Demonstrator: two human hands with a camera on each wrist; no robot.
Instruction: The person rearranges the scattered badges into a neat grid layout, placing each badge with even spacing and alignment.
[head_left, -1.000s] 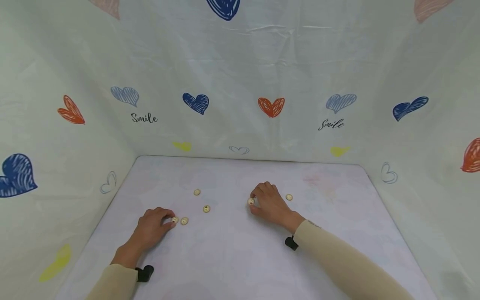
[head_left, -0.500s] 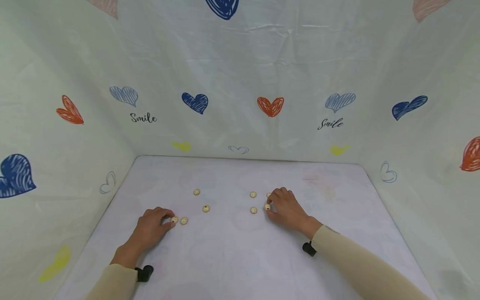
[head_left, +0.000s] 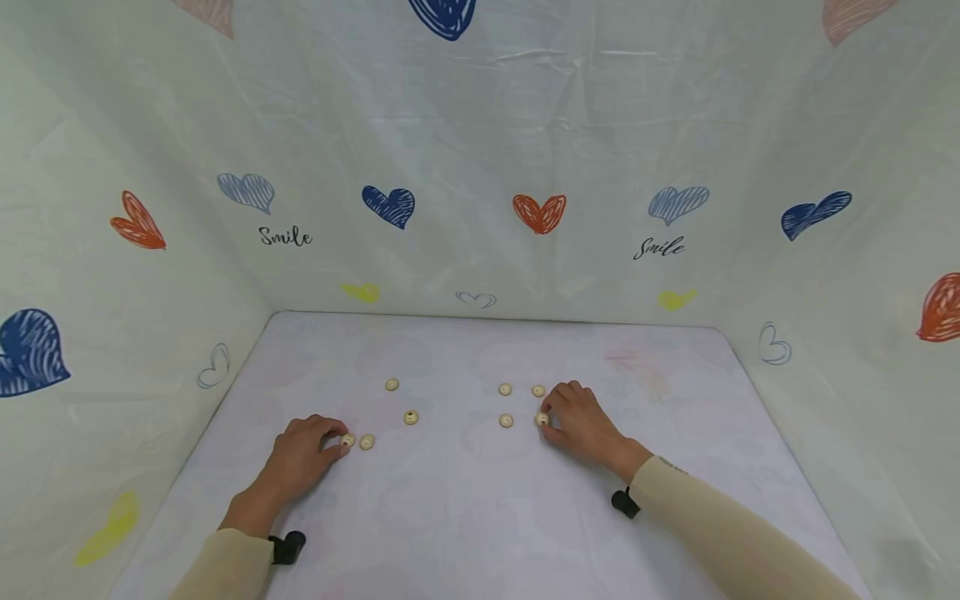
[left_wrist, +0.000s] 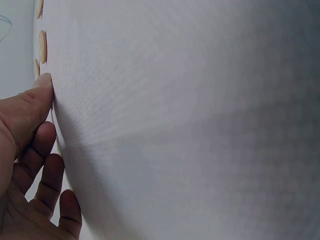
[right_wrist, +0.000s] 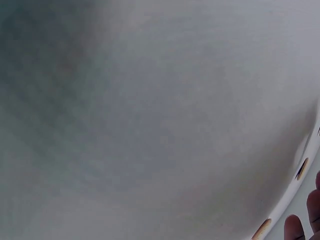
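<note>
Small round wood-coloured discs with marks on their faces lie on the pale table. My left hand (head_left: 298,458) pinches one disc (head_left: 348,440) between thumb and fingers at the left, right beside another disc (head_left: 367,442). In the left wrist view my left thumb (left_wrist: 42,82) reaches the table surface, below a disc (left_wrist: 43,46) lying flat. My right hand (head_left: 583,423) has thumb and index finger round a disc (head_left: 542,419) at table level. Near it lie a disc (head_left: 537,390) behind, one (head_left: 506,421) to the left and one (head_left: 505,389) farther back. Other right fingers (right_wrist: 294,229) show at the right wrist view's edge.
Two more discs, a farther one (head_left: 392,384) and a nearer one (head_left: 411,417), lie left of the middle. A white sheet (head_left: 465,125) printed with hearts rises behind and beside the table (head_left: 450,508).
My right hand has moved right and slightly nearer, uncovering discs on its left and behind it. The disc formerly lying right of that hand is gone from that spot. My left hand stays put.
</note>
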